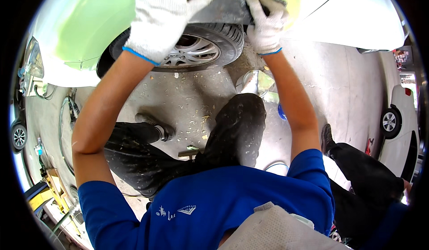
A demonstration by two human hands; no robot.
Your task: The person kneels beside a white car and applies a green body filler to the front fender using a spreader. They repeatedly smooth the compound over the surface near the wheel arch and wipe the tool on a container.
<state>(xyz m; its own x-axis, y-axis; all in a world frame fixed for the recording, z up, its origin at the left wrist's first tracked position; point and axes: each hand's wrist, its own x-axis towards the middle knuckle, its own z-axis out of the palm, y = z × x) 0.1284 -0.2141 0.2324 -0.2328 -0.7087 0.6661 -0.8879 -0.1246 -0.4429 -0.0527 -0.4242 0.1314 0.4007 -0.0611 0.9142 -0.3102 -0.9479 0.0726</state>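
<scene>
Both my hands wear white knit gloves with blue cuffs and are at a car fender (100,22) with a pale green, patchy finish. My left hand (161,19) lies on the fender above the wheel, fingers spread and thumb pointing right. Between the hands, a dark grey strip (225,7) runs along the wheel arch; whether it is a loose piece or part of the body cannot be told. My right hand (269,24) has bent fingers closed at the strip's right end. Below the arch are the tyre (230,42) and silver rim (196,53).
On the speckled concrete floor (178,93) stands a pale round container (250,81) by my knee. A hose (61,125) and yellow equipment (42,199) lie left. Another person's dark-trousered leg (357,160) is at right. A white car (402,116) is farther right.
</scene>
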